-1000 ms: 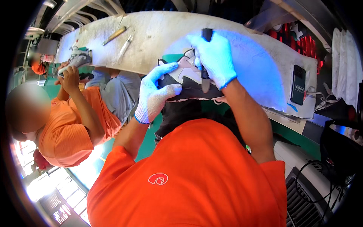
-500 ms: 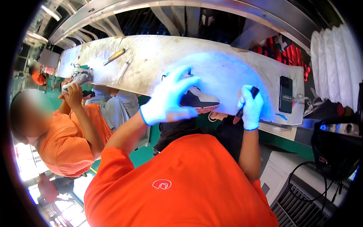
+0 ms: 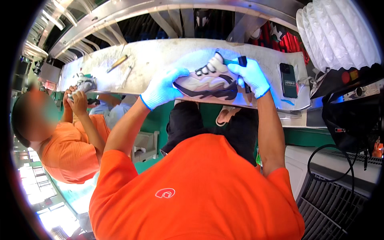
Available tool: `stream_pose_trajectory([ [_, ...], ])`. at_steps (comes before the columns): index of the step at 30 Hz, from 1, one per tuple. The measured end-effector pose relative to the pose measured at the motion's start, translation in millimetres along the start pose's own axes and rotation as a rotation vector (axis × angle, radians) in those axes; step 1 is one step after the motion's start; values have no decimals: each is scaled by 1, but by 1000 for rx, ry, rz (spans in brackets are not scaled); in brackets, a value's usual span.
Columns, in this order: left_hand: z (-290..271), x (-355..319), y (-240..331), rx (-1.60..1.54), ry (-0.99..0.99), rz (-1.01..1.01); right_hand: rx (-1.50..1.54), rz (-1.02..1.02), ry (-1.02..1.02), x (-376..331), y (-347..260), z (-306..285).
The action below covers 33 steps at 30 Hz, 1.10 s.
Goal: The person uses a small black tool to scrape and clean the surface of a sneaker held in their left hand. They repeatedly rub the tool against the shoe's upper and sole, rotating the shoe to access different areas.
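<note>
A grey-white and black sneaker (image 3: 206, 82) is held on its side above the near edge of the workbench, its toe to the left and its sole toward me. My left hand (image 3: 165, 87), in a white glove lit blue, grips the toe end. At the heel and collar, my gloved right hand (image 3: 253, 77) is closed round the shoe. A dark-handled hand tool (image 3: 242, 61) is also in that right hand, its black end poking up above the fingers; its kind cannot be made out.
The long pale workbench (image 3: 152, 56) carries a yellow-handled tool (image 3: 117, 63) and a thin white tool (image 3: 127, 76). A dark phone (image 3: 288, 80) lies on the right, near a white ribbed duct (image 3: 340, 36). At left, a co-worker (image 3: 72, 140) in orange handles another sneaker (image 3: 85, 85).
My left hand, spread over the shoe before, has closed on its toe. The sneaker has turned from toe right to toe left. My right hand has moved left onto the heel, keeping the dark tool.
</note>
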<state>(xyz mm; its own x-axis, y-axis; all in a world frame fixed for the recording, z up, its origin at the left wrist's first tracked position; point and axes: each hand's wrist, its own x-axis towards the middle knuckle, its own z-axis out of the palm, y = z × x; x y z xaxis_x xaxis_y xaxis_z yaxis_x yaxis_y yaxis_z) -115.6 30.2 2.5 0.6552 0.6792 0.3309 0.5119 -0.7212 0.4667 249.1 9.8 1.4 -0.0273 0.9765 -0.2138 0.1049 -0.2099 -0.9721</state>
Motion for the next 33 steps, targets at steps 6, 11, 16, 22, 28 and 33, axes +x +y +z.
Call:
stream_pose_trajectory([
  [6, 2, 1, 36, 101, -142, -54, -187, -43, 21, -3, -14, 28],
  [11, 13, 26, 59, 81, -55, -85, -157, -25, -1, 8, -8, 22],
  [16, 45, 59, 76, 213, -122, -76, -111, 39, -14, 21, 2, 15],
  [22, 35, 74, 69, 140, -195, -31, 542, -179, 495, 14, -16, 31],
  [28, 44, 74, 63, 151, -157, -57, 743, -209, 470, 33, -2, 42],
  [33, 38, 86, 69, 49, -229, -112, 636, -373, 401, 21, -7, 70],
])
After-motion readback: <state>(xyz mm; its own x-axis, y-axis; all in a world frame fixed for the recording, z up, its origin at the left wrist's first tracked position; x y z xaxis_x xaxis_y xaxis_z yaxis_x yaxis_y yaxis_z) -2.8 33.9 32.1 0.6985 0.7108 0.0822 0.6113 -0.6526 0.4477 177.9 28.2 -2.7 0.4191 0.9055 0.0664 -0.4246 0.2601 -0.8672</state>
